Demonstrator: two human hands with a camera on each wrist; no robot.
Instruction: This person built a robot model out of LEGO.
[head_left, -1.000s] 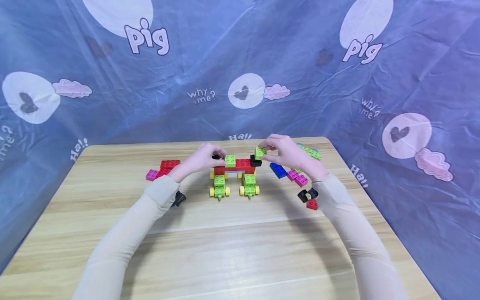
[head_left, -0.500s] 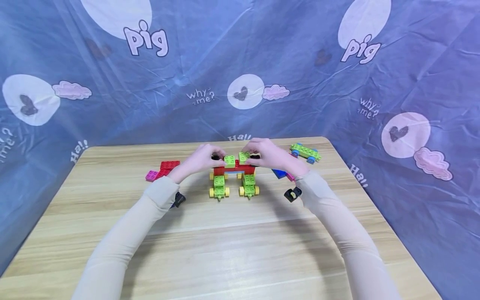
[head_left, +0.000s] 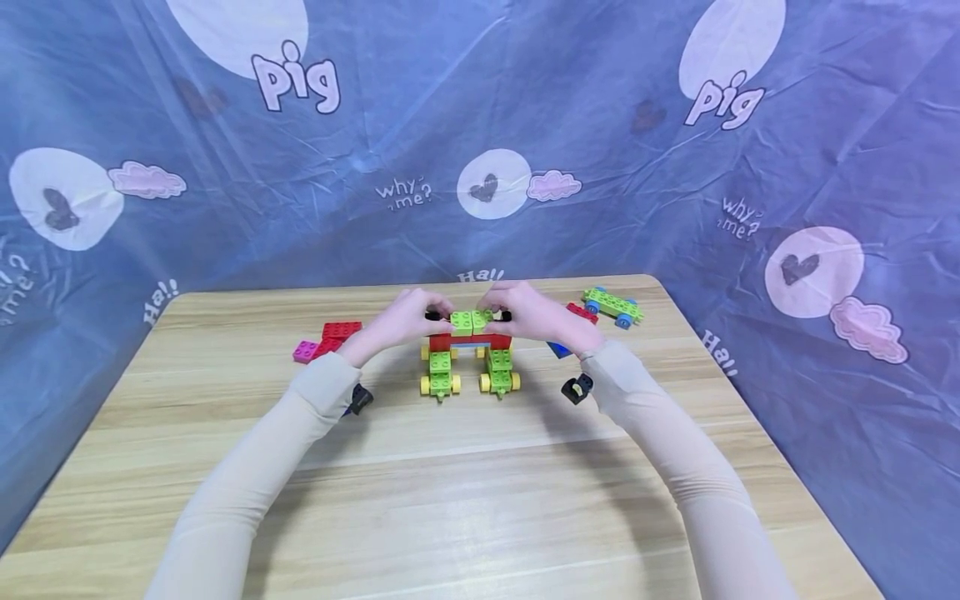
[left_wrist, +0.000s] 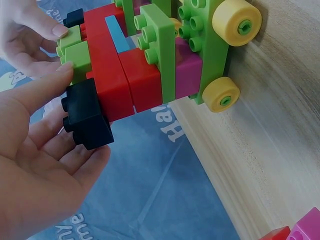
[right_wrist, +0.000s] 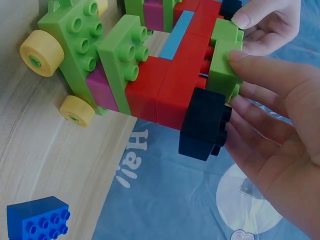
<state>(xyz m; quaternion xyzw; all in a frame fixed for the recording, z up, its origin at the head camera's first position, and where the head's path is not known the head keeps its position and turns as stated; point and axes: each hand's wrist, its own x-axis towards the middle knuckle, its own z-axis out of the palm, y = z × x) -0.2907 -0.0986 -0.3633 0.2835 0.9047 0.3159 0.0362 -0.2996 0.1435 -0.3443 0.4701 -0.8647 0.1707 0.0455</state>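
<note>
A toy-brick build stands mid-table, with a red brick span (head_left: 471, 341) raised on two green bases with yellow wheels (head_left: 440, 384). Two light-green bricks sit side by side on the span. My left hand (head_left: 408, 316) pinches the left green brick (head_left: 461, 322), its thumb on the near side. With thumb and fingers, my right hand (head_left: 527, 309) grips the right green brick (head_left: 482, 322). Black bricks cap the ends, one by the left fingers (left_wrist: 87, 112) and another black brick (right_wrist: 202, 122) near the right fingers. Red studs show beside the right green brick in the right wrist view.
Red bricks (head_left: 342, 330), a pink brick (head_left: 304, 351) and a black piece (head_left: 362, 397) lie left. To the right are a blue brick (head_left: 559, 350), another black piece (head_left: 577, 388) and a green car base with blue wheels (head_left: 613, 306). A blue curtain (head_left: 480, 100) hangs behind.
My right hand has moved left with its green brick, from above the right black brick to against the left green brick. The left hand has stayed in place.
</note>
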